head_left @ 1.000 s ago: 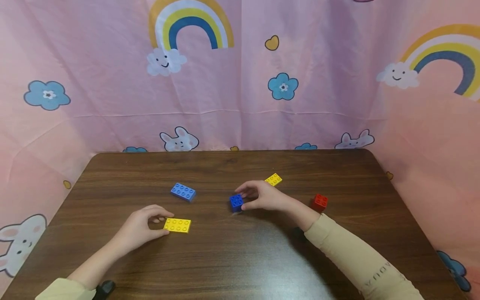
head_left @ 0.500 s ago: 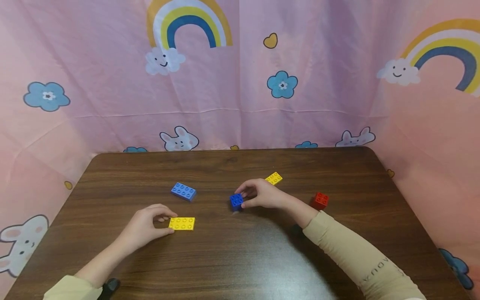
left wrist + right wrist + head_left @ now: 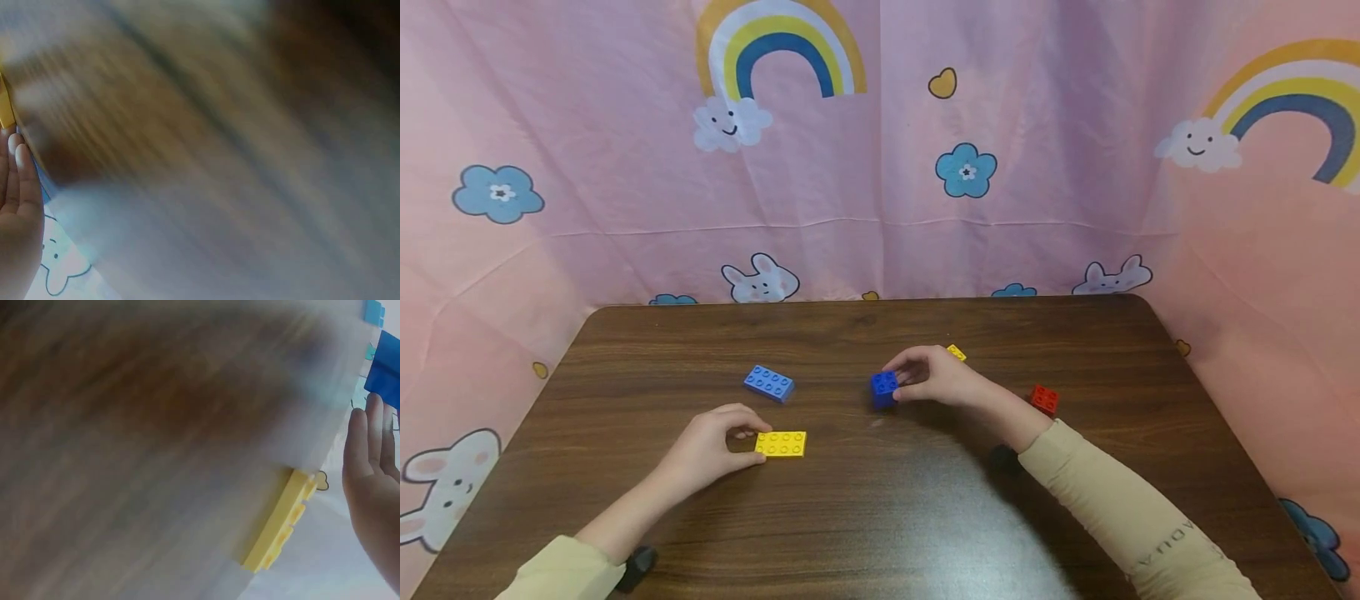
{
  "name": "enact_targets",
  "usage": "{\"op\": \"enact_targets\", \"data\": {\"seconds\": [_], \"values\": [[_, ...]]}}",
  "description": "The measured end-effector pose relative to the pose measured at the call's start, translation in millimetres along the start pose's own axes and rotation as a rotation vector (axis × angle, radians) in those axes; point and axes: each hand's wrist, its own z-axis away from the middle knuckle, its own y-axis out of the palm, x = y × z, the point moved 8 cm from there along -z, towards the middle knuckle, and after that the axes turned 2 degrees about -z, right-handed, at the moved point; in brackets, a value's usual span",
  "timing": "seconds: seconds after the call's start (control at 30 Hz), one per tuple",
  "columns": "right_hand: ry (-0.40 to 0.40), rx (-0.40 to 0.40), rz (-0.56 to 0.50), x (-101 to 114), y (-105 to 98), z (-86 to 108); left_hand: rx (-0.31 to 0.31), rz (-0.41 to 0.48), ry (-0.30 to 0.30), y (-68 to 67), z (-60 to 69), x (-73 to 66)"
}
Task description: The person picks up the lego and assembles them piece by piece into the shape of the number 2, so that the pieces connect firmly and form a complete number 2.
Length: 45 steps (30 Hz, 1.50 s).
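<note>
In the head view my left hand (image 3: pixel 711 446) pinches a flat yellow toy brick (image 3: pixel 781 444) by its left end, thumb on the near side and fingers on the far side. To the right, my right hand (image 3: pixel 940 377) pinches a square dark blue brick (image 3: pixel 884 389) between thumb and fingers. The right wrist view shows that blue brick (image 3: pixel 384 372) at the fingertips. A lighter blue long brick (image 3: pixel 769 383) lies on the table beyond the left hand. Behind the right hand lies a second yellow brick (image 3: pixel 956 352), mostly hidden in the head view.
A square red brick (image 3: pixel 1044 399) sits beside the right forearm. The dark wooden table (image 3: pixel 820 533) ends at a pink patterned cloth (image 3: pixel 880 183) hung around its back and sides.
My left hand has moved rightward with the yellow brick. My right hand has shifted slightly right and away from me with the dark blue brick, covering more of the second yellow brick.
</note>
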Motion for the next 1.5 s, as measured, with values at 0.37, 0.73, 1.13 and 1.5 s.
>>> {"op": "enact_targets", "data": {"seconds": [0.37, 0.73, 1.13, 1.5], "values": [[0.022, -0.034, 0.008, 9, -14, 6.3, 0.022, 0.001, 0.039, 10.2, -13.1, -13.0], [-0.007, -0.055, 0.039, 23, -21, 10.2, 0.022, -0.004, 0.061, 20.4, -26.4, -29.3], [0.007, -0.060, 0.049, 25, -17, 13.1, 0.078, 0.002, 0.064, 38.7, -46.2, -50.0], [0.004, -0.063, 0.046, 24, -11, 13.1, 0.100, -0.005, 0.062, 51.4, -62.3, -63.7]]}}
